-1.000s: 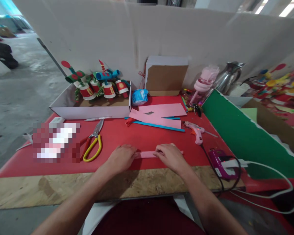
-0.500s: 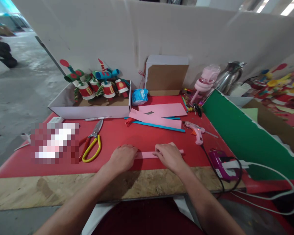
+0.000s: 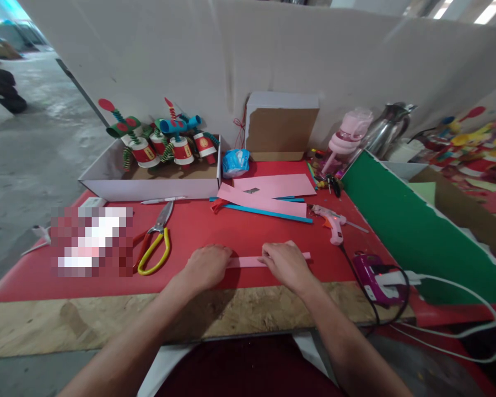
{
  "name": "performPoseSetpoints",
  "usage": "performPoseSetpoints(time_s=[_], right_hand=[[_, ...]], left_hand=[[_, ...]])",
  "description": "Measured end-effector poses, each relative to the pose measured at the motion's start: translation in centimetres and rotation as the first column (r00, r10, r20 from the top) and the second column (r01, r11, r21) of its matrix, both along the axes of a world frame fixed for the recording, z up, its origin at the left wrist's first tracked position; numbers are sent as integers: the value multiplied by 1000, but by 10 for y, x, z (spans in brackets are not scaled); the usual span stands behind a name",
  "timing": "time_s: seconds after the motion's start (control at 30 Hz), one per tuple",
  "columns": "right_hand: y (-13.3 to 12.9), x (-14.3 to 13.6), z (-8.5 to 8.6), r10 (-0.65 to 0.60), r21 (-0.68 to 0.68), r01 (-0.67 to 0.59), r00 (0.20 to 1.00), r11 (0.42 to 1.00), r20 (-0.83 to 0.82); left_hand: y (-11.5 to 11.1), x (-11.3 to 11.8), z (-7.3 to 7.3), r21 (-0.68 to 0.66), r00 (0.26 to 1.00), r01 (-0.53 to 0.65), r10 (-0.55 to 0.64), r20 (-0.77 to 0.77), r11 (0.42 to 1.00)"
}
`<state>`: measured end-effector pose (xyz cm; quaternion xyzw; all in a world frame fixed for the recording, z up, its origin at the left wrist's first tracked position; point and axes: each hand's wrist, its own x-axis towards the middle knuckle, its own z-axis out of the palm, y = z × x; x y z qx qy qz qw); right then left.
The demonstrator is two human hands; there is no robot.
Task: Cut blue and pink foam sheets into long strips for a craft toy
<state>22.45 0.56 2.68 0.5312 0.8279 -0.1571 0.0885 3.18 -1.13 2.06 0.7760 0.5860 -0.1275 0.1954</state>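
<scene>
A narrow pink paper strip (image 3: pixel 248 262) lies lengthwise on the red table cover in front of me, near its front edge. My left hand (image 3: pixel 209 266) is closed on the strip's left part, hiding that end. Further right, my right hand (image 3: pixel 284 263) grips the same strip with curled fingers, and a short end sticks out past it. Beyond the hands lie wider pink paper pieces (image 3: pixel 279 186), with blue strips (image 3: pixel 268 213) partly beneath them and a small grey blade-like piece on top. Scissors (image 3: pixel 159 237) with red and yellow handles rest left of my left hand.
A pink glue gun (image 3: pixel 334 225) lies to the right, its cord running toward a purple power box (image 3: pixel 376 278). A white box (image 3: pixel 149 190) at back left holds paper-cup figures. A green-sided box (image 3: pixel 413 231) stands at right. Bare wood (image 3: pixel 86 325) edges the table's front.
</scene>
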Motion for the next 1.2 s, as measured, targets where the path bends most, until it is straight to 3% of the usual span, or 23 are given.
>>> performPoseSetpoints(time_s=[0.77, 1.03, 1.2], right_hand=[[5, 0, 1, -32, -25, 32, 999, 999, 22], [5, 1, -3, -17, -25, 17, 1000, 1000, 16], [1, -1, 1, 4, -6, -4, 999, 1000, 38]], left_hand=[[0, 2, -4, 35, 1000, 2, -1, -30, 999], [-15, 10, -5, 162, 995, -12, 29, -100, 987], [-17, 16, -9, 214, 999, 33, -36, 6, 976]])
